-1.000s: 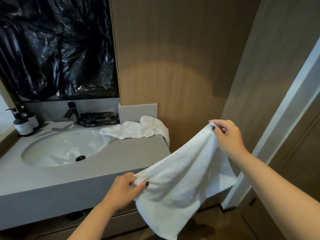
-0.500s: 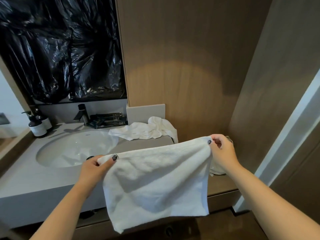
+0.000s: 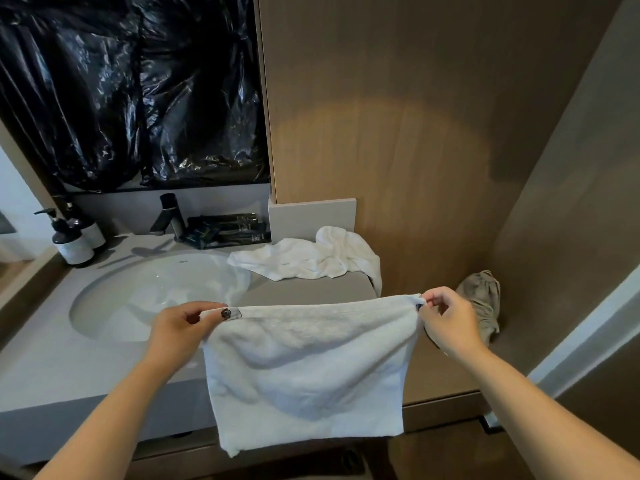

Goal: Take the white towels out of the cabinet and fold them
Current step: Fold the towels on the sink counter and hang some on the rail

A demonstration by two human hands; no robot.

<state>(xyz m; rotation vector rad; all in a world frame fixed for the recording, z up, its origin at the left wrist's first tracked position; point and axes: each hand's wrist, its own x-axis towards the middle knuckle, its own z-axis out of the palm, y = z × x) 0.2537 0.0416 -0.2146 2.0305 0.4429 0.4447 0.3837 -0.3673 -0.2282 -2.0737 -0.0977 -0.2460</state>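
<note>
A white towel (image 3: 304,372) hangs flat in front of me, stretched level along its top edge, in front of the counter's right end. My left hand (image 3: 183,327) pinches its top left corner and my right hand (image 3: 446,317) pinches its top right corner. A second white towel (image 3: 311,258) lies crumpled on the grey counter (image 3: 52,362) behind, with one end drooping over the counter's right edge. No cabinet interior shows.
A white sink basin (image 3: 152,292) with a dark tap (image 3: 169,216) is set in the counter. Two pump bottles (image 3: 71,237) stand at the back left. A beige cloth (image 3: 481,303) lies on a lower wooden shelf (image 3: 446,386) at right. Black plastic sheeting (image 3: 131,88) covers the mirror.
My left hand rose and moved left, pulling the towel from a slanted hang into a level spread. My right hand lowered slightly. The view shifted right, revealing the beige cloth.
</note>
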